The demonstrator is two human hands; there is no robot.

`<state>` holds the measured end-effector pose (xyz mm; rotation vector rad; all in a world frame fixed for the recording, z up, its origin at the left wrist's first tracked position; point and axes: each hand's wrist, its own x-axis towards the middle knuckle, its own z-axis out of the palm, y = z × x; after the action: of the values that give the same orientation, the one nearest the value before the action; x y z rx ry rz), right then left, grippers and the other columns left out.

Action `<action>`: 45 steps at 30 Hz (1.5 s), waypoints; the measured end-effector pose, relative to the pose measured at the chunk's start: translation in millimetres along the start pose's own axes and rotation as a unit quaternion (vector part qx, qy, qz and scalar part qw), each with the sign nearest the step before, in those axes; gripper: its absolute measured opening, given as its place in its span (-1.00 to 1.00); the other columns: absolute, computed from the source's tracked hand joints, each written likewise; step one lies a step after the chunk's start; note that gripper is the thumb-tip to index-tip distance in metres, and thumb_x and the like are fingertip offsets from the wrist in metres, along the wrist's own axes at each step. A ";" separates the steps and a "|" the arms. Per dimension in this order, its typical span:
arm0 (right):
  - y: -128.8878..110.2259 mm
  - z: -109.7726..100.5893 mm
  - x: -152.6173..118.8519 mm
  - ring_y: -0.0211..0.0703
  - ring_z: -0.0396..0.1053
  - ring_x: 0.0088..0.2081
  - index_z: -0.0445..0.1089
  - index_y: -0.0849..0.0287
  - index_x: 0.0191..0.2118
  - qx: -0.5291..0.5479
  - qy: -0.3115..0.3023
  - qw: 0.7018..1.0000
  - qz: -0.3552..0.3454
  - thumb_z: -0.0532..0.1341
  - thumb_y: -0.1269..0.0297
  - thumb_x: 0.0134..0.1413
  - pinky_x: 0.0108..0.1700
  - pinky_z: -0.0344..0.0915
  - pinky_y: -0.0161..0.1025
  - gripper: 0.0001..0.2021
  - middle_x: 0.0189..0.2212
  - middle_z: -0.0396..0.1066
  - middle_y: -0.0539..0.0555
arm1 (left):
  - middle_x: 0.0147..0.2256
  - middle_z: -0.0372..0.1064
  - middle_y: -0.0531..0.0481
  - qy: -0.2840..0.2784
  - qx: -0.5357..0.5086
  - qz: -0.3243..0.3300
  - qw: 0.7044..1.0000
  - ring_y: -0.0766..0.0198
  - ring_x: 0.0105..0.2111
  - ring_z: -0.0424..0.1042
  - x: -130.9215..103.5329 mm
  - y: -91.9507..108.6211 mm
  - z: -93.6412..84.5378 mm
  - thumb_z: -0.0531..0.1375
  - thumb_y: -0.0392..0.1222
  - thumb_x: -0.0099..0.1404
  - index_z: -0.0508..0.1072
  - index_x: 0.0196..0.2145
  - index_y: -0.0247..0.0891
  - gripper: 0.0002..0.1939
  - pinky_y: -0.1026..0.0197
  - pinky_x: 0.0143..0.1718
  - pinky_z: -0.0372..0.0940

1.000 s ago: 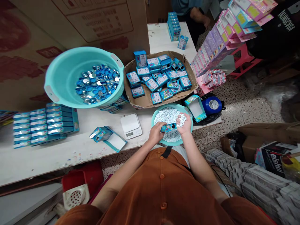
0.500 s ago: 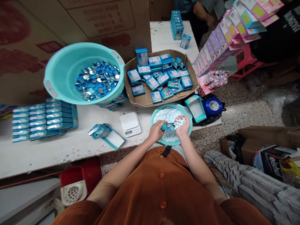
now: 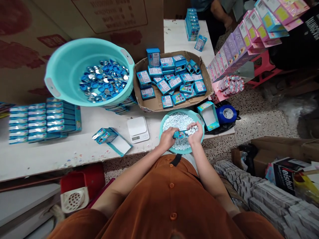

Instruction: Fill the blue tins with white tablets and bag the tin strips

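Over a turquoise basin of small pale candies, my left hand grips a small blue tin box lying sideways, its end toward my right hand. My right hand is cupped, with a heap of the pale candies in its palm against the end of the box. Whether candies are passing into the box is too small to tell. Behind the basin, a cut-down cardboard tray holds many similar blue boxes.
A large turquoise tub holds blue and silver caps. A white scale and an opened display carton lie to the left, near stacked blue packs. Blue tape is right of the basin; another person's arm shows behind.
The heap in my right palm looks smaller and my fingers curl more over it. The view has shifted slightly; my left hand stays on the tin box.
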<state>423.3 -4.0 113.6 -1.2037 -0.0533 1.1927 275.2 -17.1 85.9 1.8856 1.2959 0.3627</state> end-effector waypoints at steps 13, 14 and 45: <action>-0.9 1.1 -3.3 -0.27 0.32 -0.49 0.27 0.13 -0.61 -0.067 -0.051 0.993 -0.082 0.05 0.14 0.06 -0.30 0.30 -0.24 -0.70 -0.62 0.28 -0.05 | -0.04 0.39 0.01 0.019 -0.053 -0.069 0.996 0.10 -0.04 0.38 1.9 2.3 11.1 0.21 -0.36 0.04 0.36 -0.02 -0.12 -0.50 0.12 -0.05 0.29; -1.6 0.6 -3.3 -0.28 0.31 -0.50 0.28 0.13 -0.60 -0.065 -0.053 0.993 -0.084 0.05 0.14 0.07 -0.32 0.29 -0.24 -0.69 -0.63 0.27 -0.05 | -0.04 0.39 0.01 0.025 -0.049 -0.050 0.997 0.11 -0.03 0.37 2.2 2.5 11.2 0.18 -0.39 0.04 0.36 -0.03 -0.11 -0.50 0.13 -0.04 0.28; -7.0 0.2 10.7 -0.25 0.34 -0.51 0.24 0.13 -0.65 -0.129 -0.053 0.986 -0.091 0.07 0.05 0.06 -0.30 0.30 -0.21 -0.63 -0.67 0.27 -0.05 | -0.03 0.37 0.01 0.046 -0.077 -0.033 0.995 0.14 -0.03 0.37 8.8 0.9 20.0 0.17 -0.38 0.06 0.35 -0.03 -0.12 -0.52 0.16 -0.06 0.28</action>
<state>432.7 4.7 113.1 -1.3291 -0.4007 1.1108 292.1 -18.5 72.1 1.7098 1.3481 0.5069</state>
